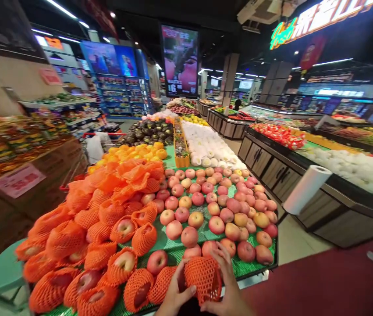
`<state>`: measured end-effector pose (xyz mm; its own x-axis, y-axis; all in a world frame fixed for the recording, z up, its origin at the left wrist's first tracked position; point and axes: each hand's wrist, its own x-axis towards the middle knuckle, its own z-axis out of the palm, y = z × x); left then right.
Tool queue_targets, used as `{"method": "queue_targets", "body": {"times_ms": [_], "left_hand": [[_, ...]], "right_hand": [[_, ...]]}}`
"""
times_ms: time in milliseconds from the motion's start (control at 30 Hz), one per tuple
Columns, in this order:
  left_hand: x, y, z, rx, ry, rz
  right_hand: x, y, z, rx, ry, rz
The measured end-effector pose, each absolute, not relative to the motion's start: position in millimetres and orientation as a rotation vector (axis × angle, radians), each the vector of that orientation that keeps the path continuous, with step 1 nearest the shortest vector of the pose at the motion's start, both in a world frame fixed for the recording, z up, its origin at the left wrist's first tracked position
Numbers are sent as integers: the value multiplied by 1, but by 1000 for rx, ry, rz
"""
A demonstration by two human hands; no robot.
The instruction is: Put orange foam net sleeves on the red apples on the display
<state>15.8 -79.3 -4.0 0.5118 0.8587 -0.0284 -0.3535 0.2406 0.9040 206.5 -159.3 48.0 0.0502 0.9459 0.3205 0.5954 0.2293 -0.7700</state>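
Note:
Between my two hands is an orange foam fruit net [202,276], held low over the front edge of the display. My left hand [177,293] grips its left side, thumb toward me. On the other side my right hand [228,285] has its fingers curled round the net's right side and lower rim. Whether an apple sits inside it I cannot tell. Bare red apples [189,237] lie on the green mat just beyond my hands. To the left, apples in orange foam nets [125,230] are heaped, with a pile of loose nets [120,177] behind them.
Yellow-orange fruit [136,152], dark green fruit [151,131] and white-wrapped fruit [206,142] fill the farther display. A bag roll [307,189] stands at the right by another produce counter [271,162]. On the left are a green stool [2,270] and a shopping cart [77,166].

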Motion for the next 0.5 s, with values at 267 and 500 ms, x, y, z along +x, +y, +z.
{"method": "queue_targets", "body": {"times_ms": [267,500], "left_hand": [[31,-73,1,1140,579,691],[27,-67,-2,1170,465,672]], "right_hand": [[184,-176,47,-1708,-1453,680],[167,-152,21,-1616,-1191,328]]}}
